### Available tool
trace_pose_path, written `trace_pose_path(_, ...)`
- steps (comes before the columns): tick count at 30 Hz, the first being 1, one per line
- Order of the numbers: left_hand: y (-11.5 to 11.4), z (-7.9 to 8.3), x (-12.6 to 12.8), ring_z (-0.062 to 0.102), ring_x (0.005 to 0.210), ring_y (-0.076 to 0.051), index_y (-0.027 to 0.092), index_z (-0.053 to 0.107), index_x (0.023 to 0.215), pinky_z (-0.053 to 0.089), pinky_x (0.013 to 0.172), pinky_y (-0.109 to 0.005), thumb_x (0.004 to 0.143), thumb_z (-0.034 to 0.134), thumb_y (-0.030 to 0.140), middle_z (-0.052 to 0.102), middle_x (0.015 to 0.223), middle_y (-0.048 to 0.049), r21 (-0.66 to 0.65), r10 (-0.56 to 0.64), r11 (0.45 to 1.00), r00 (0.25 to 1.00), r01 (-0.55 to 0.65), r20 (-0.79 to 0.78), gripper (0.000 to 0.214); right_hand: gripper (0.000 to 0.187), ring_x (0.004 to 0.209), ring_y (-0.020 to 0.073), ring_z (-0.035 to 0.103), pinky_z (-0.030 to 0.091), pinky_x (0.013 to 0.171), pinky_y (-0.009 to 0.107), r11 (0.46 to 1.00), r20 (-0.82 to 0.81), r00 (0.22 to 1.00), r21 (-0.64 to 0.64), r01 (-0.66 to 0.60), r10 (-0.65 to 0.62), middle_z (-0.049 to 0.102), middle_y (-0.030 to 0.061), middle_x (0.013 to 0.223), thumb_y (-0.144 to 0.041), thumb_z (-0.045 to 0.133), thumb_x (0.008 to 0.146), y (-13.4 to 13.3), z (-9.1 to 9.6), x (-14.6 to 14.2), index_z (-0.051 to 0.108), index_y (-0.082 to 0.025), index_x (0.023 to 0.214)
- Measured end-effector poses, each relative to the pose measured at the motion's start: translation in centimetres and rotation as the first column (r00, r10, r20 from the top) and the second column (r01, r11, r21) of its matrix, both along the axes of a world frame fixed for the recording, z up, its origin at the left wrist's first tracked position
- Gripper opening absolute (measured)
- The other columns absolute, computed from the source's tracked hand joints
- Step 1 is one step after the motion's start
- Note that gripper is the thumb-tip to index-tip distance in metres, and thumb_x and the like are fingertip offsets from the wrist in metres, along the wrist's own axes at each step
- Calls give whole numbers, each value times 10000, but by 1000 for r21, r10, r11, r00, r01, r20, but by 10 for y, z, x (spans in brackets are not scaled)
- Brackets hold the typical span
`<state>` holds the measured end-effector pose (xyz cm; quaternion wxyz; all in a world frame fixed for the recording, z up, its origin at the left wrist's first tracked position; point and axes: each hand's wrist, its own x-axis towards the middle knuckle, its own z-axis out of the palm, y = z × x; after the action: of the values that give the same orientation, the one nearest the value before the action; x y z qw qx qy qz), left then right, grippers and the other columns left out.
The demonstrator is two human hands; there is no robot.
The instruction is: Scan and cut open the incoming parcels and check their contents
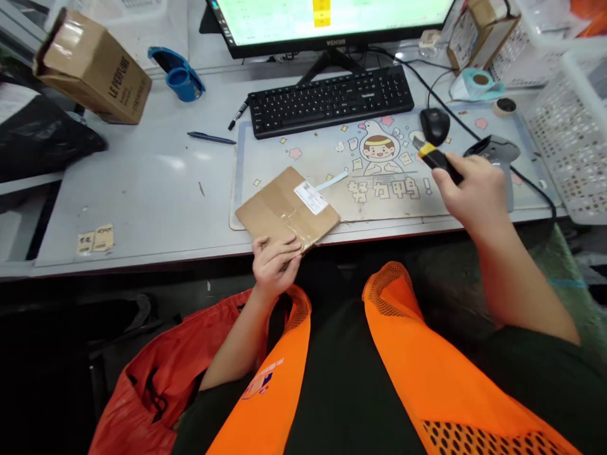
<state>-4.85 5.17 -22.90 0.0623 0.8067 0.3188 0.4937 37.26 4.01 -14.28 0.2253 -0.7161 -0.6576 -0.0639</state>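
Observation:
A flat brown cardboard package (272,201) lies at the desk's front edge, partly on the printed desk mat. It bears a white label (310,197) and shiny clear tape, and a pale blue strip (332,181) sticks out past the label. My left hand (277,262) grips the package's near edge, fingers on top and palm below the desk edge. Off to the right, my right hand (477,186) is closed around a black and yellow utility knife (439,161). Its tip points up and left, over the mat and apart from the package.
Behind the mat (294,167) stand a keyboard (332,101) and a monitor (336,43). A mouse (435,126) and a scanner (496,150) are near my right hand. White baskets (569,133) flank the right; a perfume carton (102,69), blue tape dispenser (184,82) and pen (211,137) lie left.

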Motion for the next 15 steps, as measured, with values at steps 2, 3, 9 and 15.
trace_pose_path(2,8,-2,-42,782,1106,-294,263,739,852,486,1092,-526,938,716,237,831,954,-49,-67,-4,998,1000,2,-29,93,580,1000,330,723,543,886,453,997,-79,994,-36,-75,72,769,206,1106,-595,531,1050,-16,3,12,756,-149,1345)
trace_pose_path(3,10,-4,-61,740,1208,-321,260,768,918,482,1118,-549,957,693,276,826,1045,-93,-78,115,990,993,-117,-27,86,535,1003,324,735,560,884,450,990,-122,984,-54,-133,126,778,182,1128,-571,556,1045,-27,1,11,756,-176,1346)
trace_pose_path(9,-2,-8,-54,423,1559,-413,197,695,1394,351,1256,-647,1011,609,582,549,1589,-224,-139,577,809,816,-571,4,550,385,1019,315,768,623,892,465,954,-240,925,17,-299,295,796,116,1125,-419,633,1031,-52,-32,-35,741,-229,1348)
trace_pose_path(15,5,-18,-78,668,1328,-327,202,792,939,566,1121,-541,1069,556,509,770,1230,-99,-128,453,883,891,-451,-18,408,400,992,295,764,635,863,431,855,-237,835,-27,-518,497,772,138,1129,-409,621,1045,-29,-32,-76,721,-189,1364)
